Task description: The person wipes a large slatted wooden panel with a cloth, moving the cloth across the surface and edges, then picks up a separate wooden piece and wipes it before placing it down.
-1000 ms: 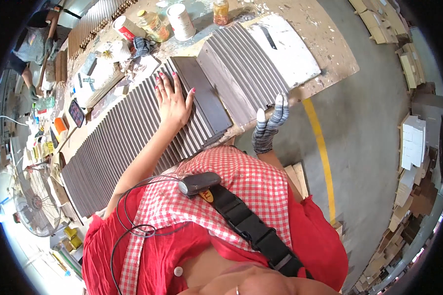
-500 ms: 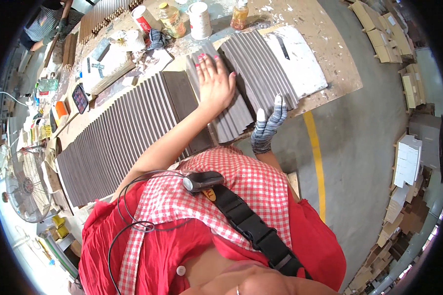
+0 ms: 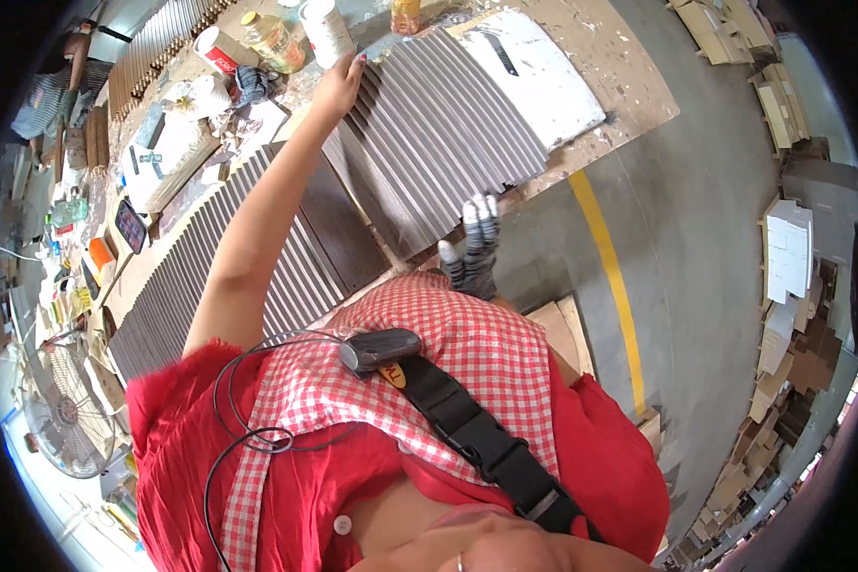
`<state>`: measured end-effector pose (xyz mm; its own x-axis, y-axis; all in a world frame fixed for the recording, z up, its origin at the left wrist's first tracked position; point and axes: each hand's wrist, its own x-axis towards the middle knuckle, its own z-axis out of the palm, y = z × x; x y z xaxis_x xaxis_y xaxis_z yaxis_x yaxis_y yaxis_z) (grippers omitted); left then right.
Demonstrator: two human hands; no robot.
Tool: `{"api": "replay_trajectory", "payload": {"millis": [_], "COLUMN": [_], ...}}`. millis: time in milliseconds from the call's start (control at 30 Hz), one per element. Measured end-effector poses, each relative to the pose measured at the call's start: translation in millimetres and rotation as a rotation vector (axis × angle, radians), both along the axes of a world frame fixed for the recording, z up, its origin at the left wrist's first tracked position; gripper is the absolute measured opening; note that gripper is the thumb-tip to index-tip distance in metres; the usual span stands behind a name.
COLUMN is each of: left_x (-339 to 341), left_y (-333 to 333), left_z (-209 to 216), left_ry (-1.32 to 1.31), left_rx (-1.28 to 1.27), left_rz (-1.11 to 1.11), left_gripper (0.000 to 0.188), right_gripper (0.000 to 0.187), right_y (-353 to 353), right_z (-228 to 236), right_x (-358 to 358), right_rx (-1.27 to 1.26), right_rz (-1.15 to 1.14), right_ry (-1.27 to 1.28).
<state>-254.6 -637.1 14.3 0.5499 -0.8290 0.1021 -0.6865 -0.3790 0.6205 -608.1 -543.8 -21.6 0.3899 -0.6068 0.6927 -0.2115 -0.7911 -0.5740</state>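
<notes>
Grey ridged strips (image 3: 439, 124) lie side by side in a slanting group on the worktable. At their far left corner is my bare left hand (image 3: 338, 88), touching the strip ends, its red-nailed fingers stretched and partly overlapping one another. My right hand (image 3: 474, 250), in a grey striped glove with pale fingertips, is held by the near ends of the group with its fingers apart. Whether it touches them I cannot tell. To the left, past a flat dark brown board (image 3: 338, 224), a longer row of similar strips (image 3: 229, 257) runs partly under my left forearm.
A white paint-marked board (image 3: 529, 76) lies right of the strips. Behind stand a white tub (image 3: 326, 33), a red-and-white can (image 3: 221, 50) and a yellow-capped jar (image 3: 275, 43). A phone (image 3: 131, 226) and a fan (image 3: 67, 410) are at left. Another person (image 3: 52, 95) works far left.
The strips that lay under my left hand now join the right-hand group. My left hand has gone from flat on them to their far ends; my right hand has shifted left and nearer.
</notes>
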Motion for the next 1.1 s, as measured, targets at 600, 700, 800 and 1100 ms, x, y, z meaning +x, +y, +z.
{"api": "replay_trajectory", "payload": {"millis": [600, 700, 800, 1100], "left_x": [-5.0, -0.2, 13.4, -11.9], "left_y": [2.9, 2.1, 9.0, 231.8], "left_z": [6.6, 3.4, 2.1, 47.5], "left_ry": [-0.071, 0.02, 0.123, -0.382], "left_rx": [0.111, 0.148, 0.037, 0.309], "left_rz": [-0.09, -0.086, -0.098, 0.055], "left_gripper": [0.048, 0.05, 0.045, 0.059], "right_gripper": [0.068, 0.068, 0.067, 0.064], "right_y": [11.2, 11.9, 11.7, -33.5], "right_z": [-9.0, -11.1, -13.9, 20.1], "right_x": [18.9, 18.4, 14.8, -14.4], "right_rx": [-0.09, -0.096, -0.102, 0.061], "right_rz": [-0.165, -0.166, -0.166, -0.278], "right_ry": [0.116, 0.105, 0.075, -0.139]}}
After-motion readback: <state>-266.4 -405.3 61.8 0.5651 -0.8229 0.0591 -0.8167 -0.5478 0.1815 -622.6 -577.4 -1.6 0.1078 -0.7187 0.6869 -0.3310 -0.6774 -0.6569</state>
